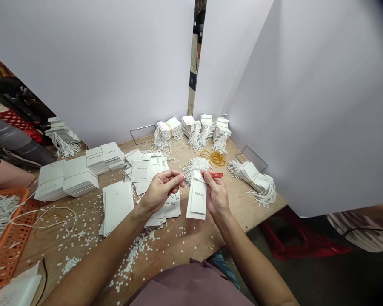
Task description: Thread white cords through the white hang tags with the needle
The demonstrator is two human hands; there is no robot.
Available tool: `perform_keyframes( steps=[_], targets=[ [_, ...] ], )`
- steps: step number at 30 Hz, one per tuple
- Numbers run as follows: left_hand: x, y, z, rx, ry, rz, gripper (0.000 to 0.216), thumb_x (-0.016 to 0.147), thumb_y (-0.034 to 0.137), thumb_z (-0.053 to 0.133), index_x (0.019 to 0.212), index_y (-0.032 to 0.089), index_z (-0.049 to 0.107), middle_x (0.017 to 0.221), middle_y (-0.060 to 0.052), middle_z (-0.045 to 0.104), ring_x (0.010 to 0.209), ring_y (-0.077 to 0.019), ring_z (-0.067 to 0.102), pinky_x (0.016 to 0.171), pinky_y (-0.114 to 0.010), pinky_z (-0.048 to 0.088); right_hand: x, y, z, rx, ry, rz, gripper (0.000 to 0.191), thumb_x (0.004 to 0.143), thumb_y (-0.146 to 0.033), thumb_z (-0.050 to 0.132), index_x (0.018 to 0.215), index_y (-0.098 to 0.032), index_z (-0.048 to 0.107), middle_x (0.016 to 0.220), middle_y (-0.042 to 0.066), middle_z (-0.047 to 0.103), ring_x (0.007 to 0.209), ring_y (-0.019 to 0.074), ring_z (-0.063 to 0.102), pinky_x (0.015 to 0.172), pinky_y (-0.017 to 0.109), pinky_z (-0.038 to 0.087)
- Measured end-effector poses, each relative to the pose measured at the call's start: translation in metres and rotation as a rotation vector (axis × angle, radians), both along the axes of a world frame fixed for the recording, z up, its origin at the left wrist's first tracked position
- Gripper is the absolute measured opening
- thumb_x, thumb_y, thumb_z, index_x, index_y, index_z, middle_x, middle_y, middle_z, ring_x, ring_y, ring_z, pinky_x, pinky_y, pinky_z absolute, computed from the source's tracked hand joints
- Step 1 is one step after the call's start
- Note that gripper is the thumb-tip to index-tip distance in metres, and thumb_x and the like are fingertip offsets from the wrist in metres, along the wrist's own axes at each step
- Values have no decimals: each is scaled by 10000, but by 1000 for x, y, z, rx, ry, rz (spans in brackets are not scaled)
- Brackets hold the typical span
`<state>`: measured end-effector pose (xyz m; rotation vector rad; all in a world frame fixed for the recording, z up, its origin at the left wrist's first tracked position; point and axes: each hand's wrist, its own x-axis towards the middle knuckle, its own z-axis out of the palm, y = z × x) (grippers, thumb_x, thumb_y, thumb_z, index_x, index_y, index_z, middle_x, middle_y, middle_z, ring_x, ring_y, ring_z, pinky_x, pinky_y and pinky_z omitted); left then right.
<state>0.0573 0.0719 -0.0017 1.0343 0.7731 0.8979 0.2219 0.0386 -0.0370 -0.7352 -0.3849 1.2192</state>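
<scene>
A thin stack of white hang tags is clasped in the right hand, over the wooden table, a red-handled tool pinched at its top. The left hand is pinched closed just left of the stack's top.

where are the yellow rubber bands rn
Head view, right of centre: the rubber bands lie on the table just beyond the right hand, before the bundled tag stacks at the back.
</scene>
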Motion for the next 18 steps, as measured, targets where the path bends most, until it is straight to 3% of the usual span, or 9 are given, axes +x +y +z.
perform_keyframes(
  steps=[8,13,18],
  targets=[
    [-2,1,-1,9,-41,23,233,802,309,799,879,116,693,707,-34,674,565,-45,462,514,-157,317,-10,1,-5,-63,116,162,264,667,-321,898,812,-169,737,825,6,760,733,158,715,746,274,593],
    [-4,0,-4,12,-57,51,245,796,308,799,907,111,702,699,-41,675,558,-47,448,508,-164,297,-17,2,-2,-65,165,190,279,657,-318,910,807,-158,737,787,-1,766,699,138,718,704,226,592],
    [-3,0,-9,-1,-40,35,254,804,313,788,936,111,707,699,-27,645,569,-52,447,514,-168,305,-23,1,0,-74,175,275,323,657,-360,905,839,-157,731,778,28,770,701,191,737,727,304,609]
  ],
)
